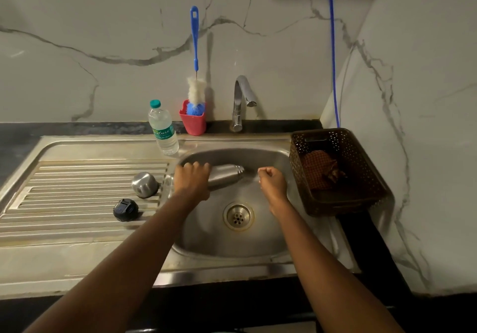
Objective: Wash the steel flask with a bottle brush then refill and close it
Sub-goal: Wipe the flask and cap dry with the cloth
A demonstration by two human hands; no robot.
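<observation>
The left hand (192,177) grips the flask (227,175), held sideways over the sink (206,229) — mouth pointing right. The right hand (271,181) is curled, empty, beside it.

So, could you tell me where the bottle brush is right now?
In the head view, the bottle brush stands upright in the red cup against the back wall, between the water bottle to its left and the tap to its right.

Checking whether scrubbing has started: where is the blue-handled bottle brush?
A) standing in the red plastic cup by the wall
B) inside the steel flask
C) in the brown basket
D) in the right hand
A: the blue-handled bottle brush stands in the red plastic cup; the left hand grips the steel flask, the right hand holds nothing.
</observation>
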